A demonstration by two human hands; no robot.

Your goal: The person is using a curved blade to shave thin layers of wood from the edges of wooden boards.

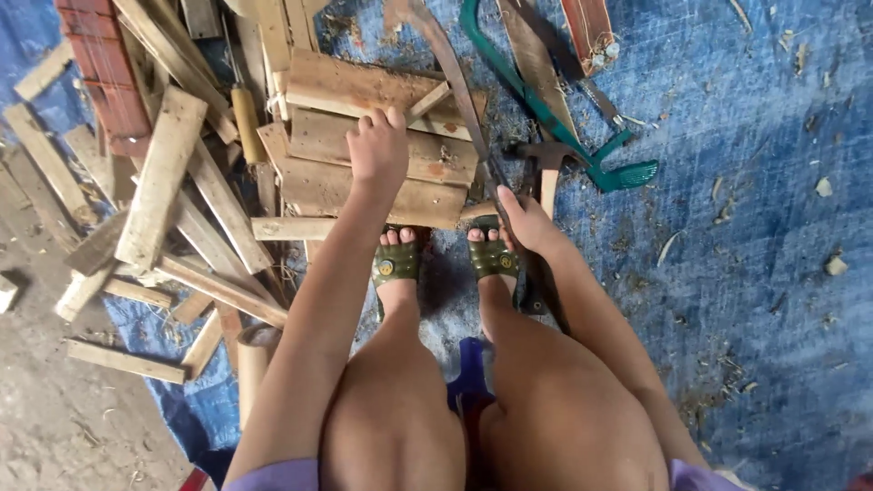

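Note:
I sit low with my knees apart and my feet in green sandals [397, 261] on a blue tarp [755, 236]. My left hand [376, 150] rests fingers-down on a stack of rough wooden planks [427, 159] in front of my feet. My right hand [527, 223] grips the handle of a long rusty machete-like blade [452, 77], which runs up and left across the planks. A hammer [546, 164] lies just beyond my right hand.
A green-framed hand saw [555, 114] lies on the tarp at upper right. Several loose wooden slats [164, 173] are piled to the left, by a red brick-like block [105, 64]. Bare dirt ground [55, 409] is at lower left. Wood chips dot the tarp.

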